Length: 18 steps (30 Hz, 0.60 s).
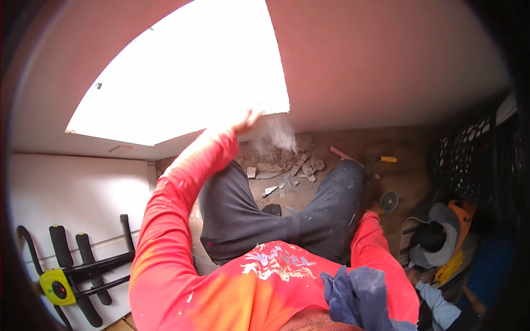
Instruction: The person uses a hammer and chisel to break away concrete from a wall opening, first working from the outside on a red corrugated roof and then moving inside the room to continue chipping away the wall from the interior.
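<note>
My left hand (pixel 248 121) is raised in front at the lower edge of a glaring white opening (pixel 210 71) in the wall panel. Motion smears its fingers, so what they hold, if anything, cannot be made out. Pale dust (pixel 282 134) drops beside it toward the floor. Low beside my right knee, my right hand (pixel 376 210) is closed at a small round thing with a grey face (pixel 388 201). The exact kind of this thing is unclear, and most of the fingers are hidden. Broken board scraps (pixel 298 166) lie in a dusty heap between and beyond my knees.
A yellow-handled tool (pixel 386 159) and a pink strip (pixel 339 152) lie on the floor at right. A black perforated crate (pixel 464 154) stands farther right, near a grey-and-orange item (pixel 441 237). At left, a black padded frame with a yellow-green unit (pixel 57 287) leans by white panels (pixel 77 193).
</note>
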Each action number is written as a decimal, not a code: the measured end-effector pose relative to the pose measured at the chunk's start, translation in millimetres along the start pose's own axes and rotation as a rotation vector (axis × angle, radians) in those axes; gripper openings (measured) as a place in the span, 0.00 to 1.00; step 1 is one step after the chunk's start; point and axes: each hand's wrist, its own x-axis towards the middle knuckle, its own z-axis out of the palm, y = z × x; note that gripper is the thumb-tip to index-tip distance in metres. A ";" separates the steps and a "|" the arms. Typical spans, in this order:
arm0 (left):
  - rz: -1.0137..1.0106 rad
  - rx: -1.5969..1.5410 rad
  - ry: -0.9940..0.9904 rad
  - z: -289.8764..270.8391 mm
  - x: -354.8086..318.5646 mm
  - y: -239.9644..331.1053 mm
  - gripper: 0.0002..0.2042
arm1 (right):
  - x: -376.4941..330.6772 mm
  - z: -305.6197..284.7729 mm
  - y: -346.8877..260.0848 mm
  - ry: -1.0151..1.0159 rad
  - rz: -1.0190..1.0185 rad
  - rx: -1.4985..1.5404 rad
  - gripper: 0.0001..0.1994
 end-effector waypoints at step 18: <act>-0.608 -1.412 -0.014 -96.8 79.5 -32.2 0.32 | 17.5 5.2 -9.5 0.001 -0.052 -0.002 0.09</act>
